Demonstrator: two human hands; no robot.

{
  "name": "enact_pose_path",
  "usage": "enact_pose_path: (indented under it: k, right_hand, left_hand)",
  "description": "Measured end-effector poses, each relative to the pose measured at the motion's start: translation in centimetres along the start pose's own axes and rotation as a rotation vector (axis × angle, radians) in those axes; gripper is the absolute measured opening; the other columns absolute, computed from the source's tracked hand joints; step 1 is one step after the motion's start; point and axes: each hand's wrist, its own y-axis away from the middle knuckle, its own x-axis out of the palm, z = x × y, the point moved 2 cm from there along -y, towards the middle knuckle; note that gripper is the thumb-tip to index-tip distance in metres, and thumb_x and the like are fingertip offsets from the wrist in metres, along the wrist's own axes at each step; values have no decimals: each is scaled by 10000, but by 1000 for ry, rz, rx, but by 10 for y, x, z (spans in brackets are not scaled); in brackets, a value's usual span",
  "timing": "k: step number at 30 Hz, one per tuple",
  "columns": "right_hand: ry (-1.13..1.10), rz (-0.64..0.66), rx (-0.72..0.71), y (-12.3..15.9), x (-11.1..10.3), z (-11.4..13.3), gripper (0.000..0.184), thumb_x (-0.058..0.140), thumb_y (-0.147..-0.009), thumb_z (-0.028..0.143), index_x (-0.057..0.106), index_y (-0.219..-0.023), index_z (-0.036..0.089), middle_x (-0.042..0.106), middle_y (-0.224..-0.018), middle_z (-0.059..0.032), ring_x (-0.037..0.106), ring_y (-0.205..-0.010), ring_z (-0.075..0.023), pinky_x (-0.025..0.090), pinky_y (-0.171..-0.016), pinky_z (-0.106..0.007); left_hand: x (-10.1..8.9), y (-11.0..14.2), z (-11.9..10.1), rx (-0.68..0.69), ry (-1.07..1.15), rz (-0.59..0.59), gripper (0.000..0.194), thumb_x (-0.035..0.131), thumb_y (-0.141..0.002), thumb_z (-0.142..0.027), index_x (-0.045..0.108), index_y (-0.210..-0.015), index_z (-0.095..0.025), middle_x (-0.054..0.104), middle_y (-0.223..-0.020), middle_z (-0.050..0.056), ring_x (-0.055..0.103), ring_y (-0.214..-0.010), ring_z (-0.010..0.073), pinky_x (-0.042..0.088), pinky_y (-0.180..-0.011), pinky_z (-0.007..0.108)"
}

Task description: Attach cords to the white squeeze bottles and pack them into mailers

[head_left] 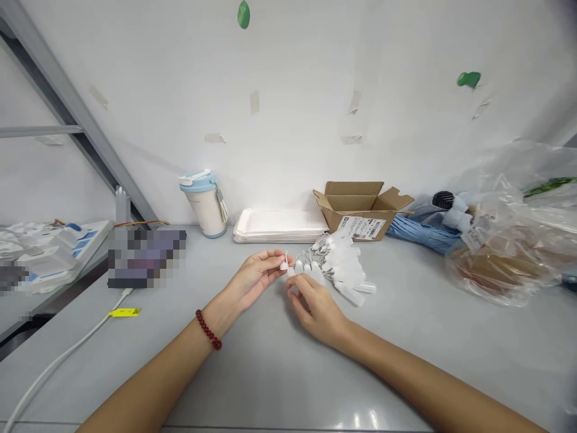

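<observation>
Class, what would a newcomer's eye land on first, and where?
At the centre of the grey bench, the left hand, with a red bead bracelet, pinches a small white piece beside a fan of white plastic bottles by the right hand: these come first. Behind them stands an open cardboard box; a clear plastic bag bulges far right.

A white wall [288, 102] fills the top, with bits of tape [255, 102] on it. A gray metal beam [72, 108] slants across the upper left.
</observation>
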Motion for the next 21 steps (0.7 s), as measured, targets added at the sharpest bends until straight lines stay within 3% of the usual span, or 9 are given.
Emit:
enact_pose_path:
  k: [7, 11, 15, 21]
  right_hand:
    - [-44, 48, 3, 0, -1, 1, 157, 390, -819, 103, 491, -910, 181, 497, -762, -13, 455, -610, -118, 347, -538, -219]
    - [-59, 65, -31, 0, 0, 2, 144, 384, -827, 111, 488, -896, 183, 502, -781, -19, 457, -620, -120, 355, -551, -225]
    - [-64, 32, -14, 0, 1, 0, 134, 401, -824, 114, 480, -898, 193, 516, -796, -20, 469, -636, -126, 371, -576, -237]
    - [-98, -26, 64, -1, 0, -3, 138, 401, -837, 113, 479, -912, 199, 499, -759, -2, 448, -598, -115, 360, -564, -236]
  left_hand:
    - [5, 2, 1, 36, -29, -21, 157, 709, -687, -190, 589, -777, -147, 689, -849, 55, 621, -898, 159, 462, -801, 257]
    - [5, 3, 3, 50, 12, 31, 131, 692, -719, -191, 581, -775, -148, 684, -877, 61, 619, -909, 165, 461, -792, 257]
    - [7, 4, 4, 45, -22, 113, 101, 668, -749, -203, 591, -771, -142, 678, -865, 68, 615, -842, 160, 461, -755, 264]
    - [8, 5, 1, 91, -97, 114, 103, 684, -742, -201, 610, -775, -137, 651, -880, 46, 574, -829, 132, 428, -787, 260]
